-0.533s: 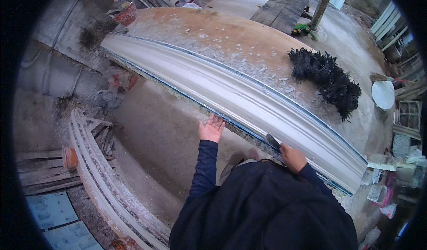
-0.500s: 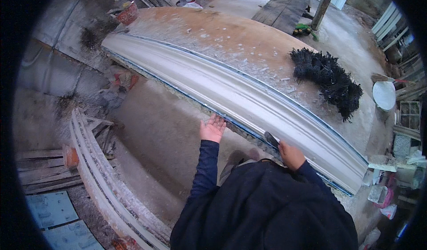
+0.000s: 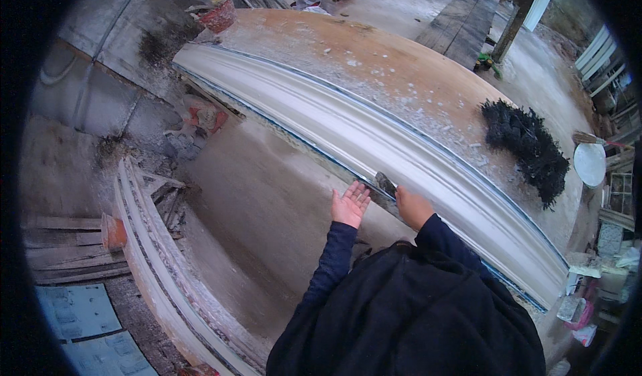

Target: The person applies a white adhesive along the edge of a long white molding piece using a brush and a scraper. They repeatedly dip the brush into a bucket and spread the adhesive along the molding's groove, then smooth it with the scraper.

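The long white strip runs from the upper left to the lower right of the frame. Near its middle our right hand is wrapped around a scraper, and our left hand, palm up with fingers spread, holds nothing just below and left of the blade. We seem to be cleaning the strip's lower edge, and the next move looks to call for a steady blade and a soft push.

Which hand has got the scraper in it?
The right hand: it grips the scraper at the near edge of the long white moulding. The left hand is open, palm up, with no tool in it.
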`<state>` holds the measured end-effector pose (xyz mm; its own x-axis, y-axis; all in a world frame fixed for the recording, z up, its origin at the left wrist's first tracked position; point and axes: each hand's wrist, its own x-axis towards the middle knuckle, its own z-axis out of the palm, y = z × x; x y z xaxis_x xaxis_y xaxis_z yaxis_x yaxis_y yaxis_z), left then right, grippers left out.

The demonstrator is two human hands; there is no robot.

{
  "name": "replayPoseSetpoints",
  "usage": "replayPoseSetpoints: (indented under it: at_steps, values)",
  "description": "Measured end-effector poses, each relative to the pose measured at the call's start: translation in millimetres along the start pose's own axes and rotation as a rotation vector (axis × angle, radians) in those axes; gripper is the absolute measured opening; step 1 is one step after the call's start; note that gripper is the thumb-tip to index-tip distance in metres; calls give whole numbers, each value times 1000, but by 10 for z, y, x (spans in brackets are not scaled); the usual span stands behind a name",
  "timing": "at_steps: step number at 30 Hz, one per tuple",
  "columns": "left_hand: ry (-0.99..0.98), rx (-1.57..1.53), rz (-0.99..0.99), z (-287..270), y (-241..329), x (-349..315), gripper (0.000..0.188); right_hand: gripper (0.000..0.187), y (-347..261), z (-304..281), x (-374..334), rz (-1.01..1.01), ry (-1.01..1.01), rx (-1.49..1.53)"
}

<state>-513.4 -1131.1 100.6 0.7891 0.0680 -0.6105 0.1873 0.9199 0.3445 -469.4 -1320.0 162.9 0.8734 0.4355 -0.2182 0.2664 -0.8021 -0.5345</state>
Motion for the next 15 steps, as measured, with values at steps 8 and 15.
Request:
replayPoseSetpoints:
  at_steps: [8,15]
  values:
    - [-69,158,-258,-210,555,285,79,21,-546,364,718,-17,60,-6]
    - [24,132,-32,-223,1168,557,66,24,-1189,613,1536,-37,36,34]
